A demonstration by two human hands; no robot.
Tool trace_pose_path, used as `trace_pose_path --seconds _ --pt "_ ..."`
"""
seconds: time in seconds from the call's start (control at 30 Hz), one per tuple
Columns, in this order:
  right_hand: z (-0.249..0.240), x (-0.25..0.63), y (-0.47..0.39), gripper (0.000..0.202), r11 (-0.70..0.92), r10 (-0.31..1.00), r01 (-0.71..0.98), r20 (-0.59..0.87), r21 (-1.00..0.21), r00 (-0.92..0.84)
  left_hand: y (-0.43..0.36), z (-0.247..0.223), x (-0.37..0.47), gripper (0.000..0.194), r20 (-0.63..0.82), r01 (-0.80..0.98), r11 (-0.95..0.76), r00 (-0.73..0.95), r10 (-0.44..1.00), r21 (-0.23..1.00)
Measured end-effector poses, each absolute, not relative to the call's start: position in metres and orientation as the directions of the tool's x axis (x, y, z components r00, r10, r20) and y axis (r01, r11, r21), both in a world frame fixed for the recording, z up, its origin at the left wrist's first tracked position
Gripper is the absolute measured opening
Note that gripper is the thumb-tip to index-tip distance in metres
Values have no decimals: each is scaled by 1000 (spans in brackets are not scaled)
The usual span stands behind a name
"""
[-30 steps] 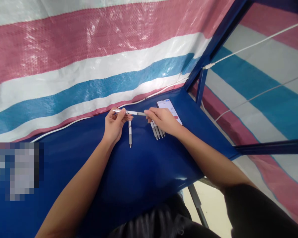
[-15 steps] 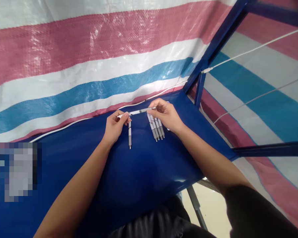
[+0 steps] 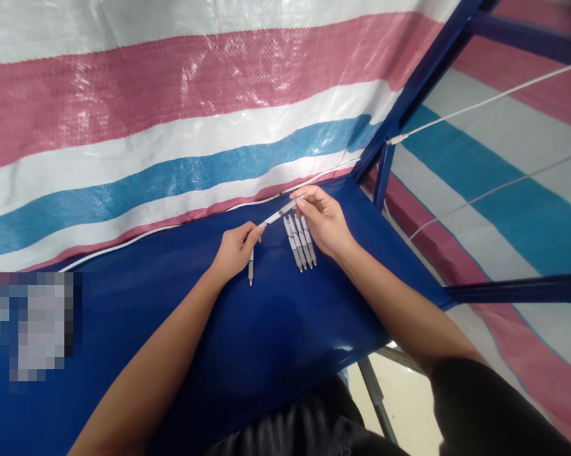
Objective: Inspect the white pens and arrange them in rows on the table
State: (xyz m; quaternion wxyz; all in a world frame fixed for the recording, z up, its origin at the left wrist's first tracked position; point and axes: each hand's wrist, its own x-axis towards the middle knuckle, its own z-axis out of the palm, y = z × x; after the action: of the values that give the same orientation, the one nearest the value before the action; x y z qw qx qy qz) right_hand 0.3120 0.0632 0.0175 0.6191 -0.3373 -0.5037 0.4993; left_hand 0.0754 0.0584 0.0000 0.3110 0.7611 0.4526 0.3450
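Observation:
Both my hands hold one grey and white pen (image 3: pixel 278 213) above the blue table (image 3: pixel 266 342). My left hand (image 3: pixel 235 250) pinches its lower left end and my right hand (image 3: pixel 324 221) pinches its upper right end, so the pen slopes up to the right. Several similar pens (image 3: pixel 301 243) lie side by side on the table just left of my right hand. A single pen (image 3: pixel 250 269) lies on the table under my left hand, partly hidden by it.
A striped pink, white and blue tarp (image 3: pixel 171 126) hangs right behind the table. A blue metal post (image 3: pixel 383 174) and white cords stand at the table's right corner. A blurred patch (image 3: pixel 26 326) lies at the left. The phone seen earlier is hidden behind my right hand.
The held pen has tilted from level to sloping up to the right. My right hand rose and moved back over the phone, and my left hand dropped lower toward the table.

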Motion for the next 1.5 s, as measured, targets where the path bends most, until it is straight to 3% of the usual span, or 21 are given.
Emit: trace_pose_path --seconds 0.17,0.27,0.6,1.0,1.27,1.5 --pt "21 318 66 39 330 942 -212 336 -920 7 56 -4 76 59 304 620 -559 474 826 551" --pt "23 325 69 41 383 924 -200 374 -902 84 56 -7 76 57 316 631 -585 496 809 509" --pt "22 345 82 37 420 904 -208 389 -883 174 56 -5 77 42 347 615 -567 449 823 548" --pt "24 347 82 39 352 931 -256 307 -900 199 55 0 76 42 299 586 -505 417 858 634" --pt "22 347 82 41 354 928 -122 333 -927 165 56 -1 77 40 291 580 -509 431 854 636" --pt "23 345 82 45 320 941 -176 292 -931 169 56 0 77 40 281 573 -507 440 853 644"
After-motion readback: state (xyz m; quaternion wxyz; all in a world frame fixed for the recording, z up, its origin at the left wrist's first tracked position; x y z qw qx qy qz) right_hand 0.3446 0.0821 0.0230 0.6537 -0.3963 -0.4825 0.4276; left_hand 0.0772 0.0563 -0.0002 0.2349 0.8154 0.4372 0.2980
